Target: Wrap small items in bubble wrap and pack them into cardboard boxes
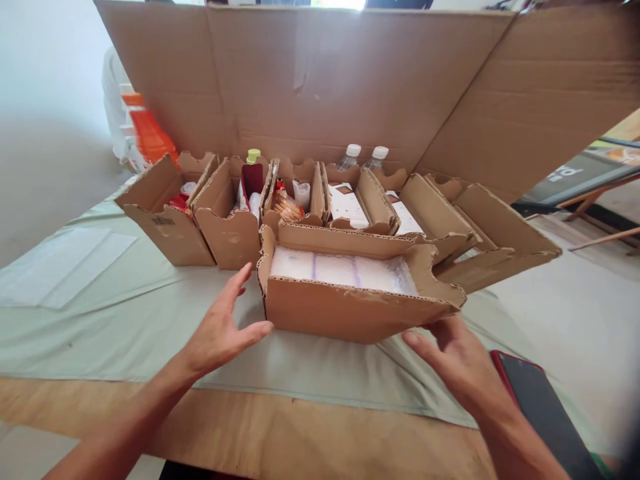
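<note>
A low cardboard tray (pixel 350 300) sits on the pale green cloth (pixel 125 313) near the middle of the table, just in front of a row of similar cardboard boxes. Inside it lie flat white packets (pixel 343 270) in clear wrapping, set side by side. The left hand (pixel 223 330) is open, fingers spread and thumb pointing right, just beside the tray's near left corner; whether it touches the cardboard cannot be told. The right hand (pixel 457 360) is also open and holds nothing, its fingers reaching up to the tray's near right corner, where the fingertips meet or nearly meet the underside of the bent flap. The two hands are well apart, one on each side of the tray. To the right of the right wrist a dark phone with a red edge (pixel 540 407) lies on the table. In the far row, the box second from the left (pixel 230 227) holds a dark red bottle with a yellow-green cap (pixel 253 175), and two clear bottles with white caps (pixel 365 157) stand behind the middle boxes. At the far left stands an orange bottle (pixel 149 133). A big sheet of cardboard (pixel 320 80) rises behind everything. The bare wooden table edge (pixel 300 433) runs along the near side.
</note>
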{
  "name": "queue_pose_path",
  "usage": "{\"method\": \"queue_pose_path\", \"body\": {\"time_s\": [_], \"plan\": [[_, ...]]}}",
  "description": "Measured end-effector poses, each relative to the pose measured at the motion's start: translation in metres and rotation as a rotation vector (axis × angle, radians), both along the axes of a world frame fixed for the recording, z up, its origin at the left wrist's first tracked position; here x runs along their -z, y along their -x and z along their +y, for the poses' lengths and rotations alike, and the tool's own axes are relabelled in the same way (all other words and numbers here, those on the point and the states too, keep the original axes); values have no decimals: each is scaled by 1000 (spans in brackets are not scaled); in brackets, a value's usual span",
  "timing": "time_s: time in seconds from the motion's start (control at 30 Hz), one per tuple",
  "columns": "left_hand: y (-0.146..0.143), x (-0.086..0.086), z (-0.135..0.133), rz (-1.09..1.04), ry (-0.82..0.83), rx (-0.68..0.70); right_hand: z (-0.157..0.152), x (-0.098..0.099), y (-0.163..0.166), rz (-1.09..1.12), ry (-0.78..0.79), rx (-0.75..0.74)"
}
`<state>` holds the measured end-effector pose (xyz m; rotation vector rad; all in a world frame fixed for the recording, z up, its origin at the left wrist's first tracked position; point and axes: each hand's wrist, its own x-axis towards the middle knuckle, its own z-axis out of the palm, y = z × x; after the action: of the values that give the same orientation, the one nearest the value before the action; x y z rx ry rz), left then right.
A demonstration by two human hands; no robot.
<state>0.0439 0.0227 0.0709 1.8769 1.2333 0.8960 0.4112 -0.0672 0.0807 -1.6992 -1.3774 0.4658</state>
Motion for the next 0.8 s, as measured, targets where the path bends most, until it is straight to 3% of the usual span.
{"method": "queue_pose_path", "body": {"time_s": [0.13,0.23,0.33,0.4,0.5,0.57,0.67,0.8], "plan": [[-48,10,14,-224,50,103,15,18,23,-7,-54,-42],[-58,19,-10,-267,13,98,-18,31,26,-43,-104,37],[-27,30,-51,-195,-38,28,-57,40,47,-69,-126,22],[10,29,-70,-145,-40,-110,-61,35,78,-62,-93,-77],[58,8,-70,-42,28,-342,-29,12,128,-3,-93,-223],[66,-8,-59,-10,71,-369,-3,0,142,41,-111,-262],[44,-13,-50,-93,14,-269,7,1,129,68,-96,-199],[11,11,-67,-182,-31,-178,-14,16,98,66,-68,-94]]}}
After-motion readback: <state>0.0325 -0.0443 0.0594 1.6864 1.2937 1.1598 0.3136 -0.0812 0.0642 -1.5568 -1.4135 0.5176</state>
